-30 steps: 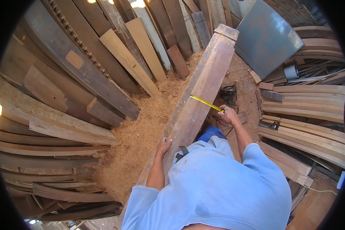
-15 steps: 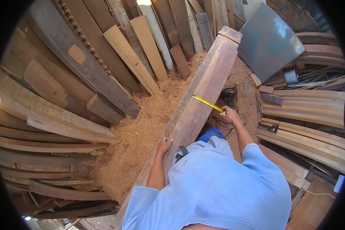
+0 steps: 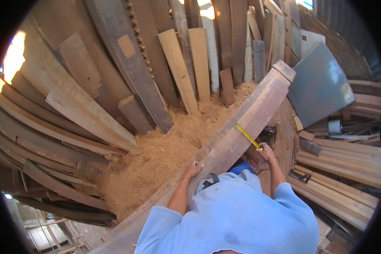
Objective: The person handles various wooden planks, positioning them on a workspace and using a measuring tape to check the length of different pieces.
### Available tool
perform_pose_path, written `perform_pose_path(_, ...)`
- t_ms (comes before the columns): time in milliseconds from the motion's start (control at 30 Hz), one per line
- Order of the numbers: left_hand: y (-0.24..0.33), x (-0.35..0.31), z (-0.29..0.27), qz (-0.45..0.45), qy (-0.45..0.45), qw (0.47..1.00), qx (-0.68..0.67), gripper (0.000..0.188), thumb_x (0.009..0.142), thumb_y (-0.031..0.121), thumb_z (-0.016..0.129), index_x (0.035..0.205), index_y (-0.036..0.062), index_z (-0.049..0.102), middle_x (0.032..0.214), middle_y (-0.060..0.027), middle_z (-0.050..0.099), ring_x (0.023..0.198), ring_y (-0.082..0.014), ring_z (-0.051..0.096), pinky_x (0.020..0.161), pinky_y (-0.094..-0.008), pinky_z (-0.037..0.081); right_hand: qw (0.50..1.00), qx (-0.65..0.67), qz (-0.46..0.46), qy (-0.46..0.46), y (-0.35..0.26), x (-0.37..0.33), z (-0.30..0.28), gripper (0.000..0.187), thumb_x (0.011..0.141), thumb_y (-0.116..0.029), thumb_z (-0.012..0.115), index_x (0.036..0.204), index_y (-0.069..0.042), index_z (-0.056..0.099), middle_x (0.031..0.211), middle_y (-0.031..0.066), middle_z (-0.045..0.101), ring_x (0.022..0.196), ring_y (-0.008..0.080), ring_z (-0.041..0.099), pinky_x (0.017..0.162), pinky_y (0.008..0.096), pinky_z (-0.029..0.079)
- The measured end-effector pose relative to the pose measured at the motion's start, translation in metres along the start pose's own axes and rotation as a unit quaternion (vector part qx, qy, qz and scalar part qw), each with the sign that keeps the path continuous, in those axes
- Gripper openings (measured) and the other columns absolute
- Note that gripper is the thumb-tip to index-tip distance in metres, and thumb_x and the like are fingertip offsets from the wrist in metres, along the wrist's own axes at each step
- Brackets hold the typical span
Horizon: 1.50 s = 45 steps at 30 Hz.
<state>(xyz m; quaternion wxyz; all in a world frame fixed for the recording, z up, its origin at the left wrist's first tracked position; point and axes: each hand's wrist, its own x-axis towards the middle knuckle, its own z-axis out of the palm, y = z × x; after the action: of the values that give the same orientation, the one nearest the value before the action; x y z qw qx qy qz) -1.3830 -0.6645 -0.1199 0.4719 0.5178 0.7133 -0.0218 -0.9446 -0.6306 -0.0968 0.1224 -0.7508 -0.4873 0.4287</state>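
A long thick wooden beam (image 3: 258, 111) runs diagonally in front of me, from the lower left to the upper right. Across its top face lies the yellow blade of a tape measure (image 3: 248, 136). My right hand (image 3: 265, 153) grips the tape measure at the beam's near edge; its fingers hide the case. Farther down the beam, my left hand (image 3: 193, 169) rests on the wood with curled fingers. Whether anything small sits in those fingers is hidden.
Sawdust and shavings (image 3: 156, 163) cover the floor beyond the beam. Many planks (image 3: 178, 70) lean along the far and left sides. At the right are a blue-grey panel (image 3: 319, 84), stacked boards (image 3: 343, 161) and a dark power tool (image 3: 299, 176). Another dark tool (image 3: 268, 134) lies beside the beam.
My view has turned, so the surroundings sit farther right and lower. The tape blade still spans the beam, and both hands keep about the same places along it.
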Motion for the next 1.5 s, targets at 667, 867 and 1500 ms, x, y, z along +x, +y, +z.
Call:
perform_pose_path(667, -0.105, -0.121, 0.041, -0.271, 0.305, 0.912, -0.036, 0.097, 0.080, 0.066, 0.063, 0.147, 0.0002, 0.038, 0.154, -0.0320, 0.029, 0.146, -0.0471, 0.020, 0.117, -0.0629, 0.013, 0.943, -0.220, -0.242, -0.054, -0.120, 0.084, 0.052, 0.047, 0.082, -0.028, 0.066, 0.115, 0.004, 0.059, 0.100, 0.0290, 0.066, 0.100, 0.0415, 0.065, 0.087, 0.0453, 0.051)
perform_pose_path(867, -0.168, -0.220, 0.082, -0.584, 0.398, 0.685, -0.175, 0.113, 0.076, 0.066, 0.068, 0.147, -0.0097, 0.026, 0.152, -0.0352, 0.028, 0.138, -0.0517, 0.029, 0.114, -0.0638, 0.018, 0.835, -0.396, -0.346, -0.163, -0.176, 0.081, 0.108, 0.059, 0.077, -0.026, 0.065, 0.131, -0.003, 0.054, 0.126, 0.0275, 0.059, 0.120, 0.0428, 0.055, 0.102, 0.0516, 0.044)
perform_pose_path(1500, -0.198, -0.174, 0.152, -0.285, 0.519, 0.302, -0.747, 0.070, 0.097, 0.038, 0.062, 0.145, -0.0042, 0.034, 0.145, -0.0204, 0.046, 0.129, -0.0367, 0.050, 0.103, -0.0597, 0.040, 0.660, -0.555, -0.348, -0.368, -0.215, 0.077, 0.145, 0.052, 0.076, -0.034, 0.066, 0.121, -0.009, 0.063, 0.125, 0.0228, 0.063, 0.119, 0.0398, 0.058, 0.101, 0.0458, 0.046)
